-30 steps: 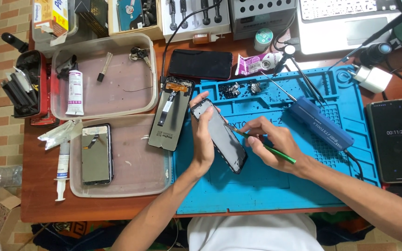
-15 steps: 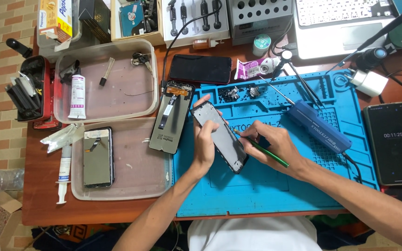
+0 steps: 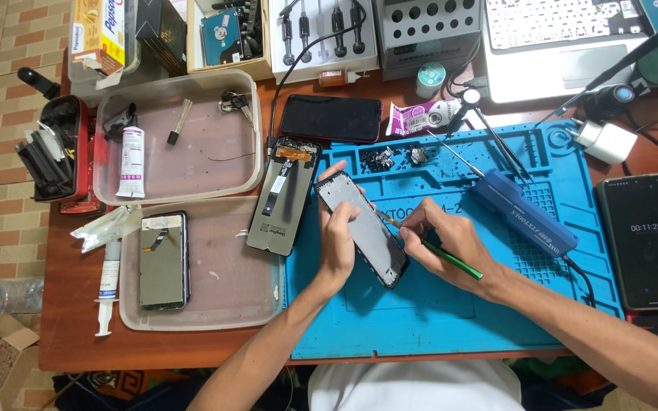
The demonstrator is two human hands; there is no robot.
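Observation:
My left hand grips the left edge of a black phone frame, holding it tilted over the blue work mat. My right hand holds a thin green-handled tool like a pen, its metal tip touching the frame's right edge. A removed phone screen panel with a flex cable lies just left of the frame, across the mat's edge.
Two clear plastic trays sit at left: one holds a phone, the other a glue tube. A black phone, a blue tool case, tweezers, a timer phone and a laptop surround the mat.
Both hands stay on the phone frame; the tool tip has shifted slightly along its right edge. The camera view has drifted a little.

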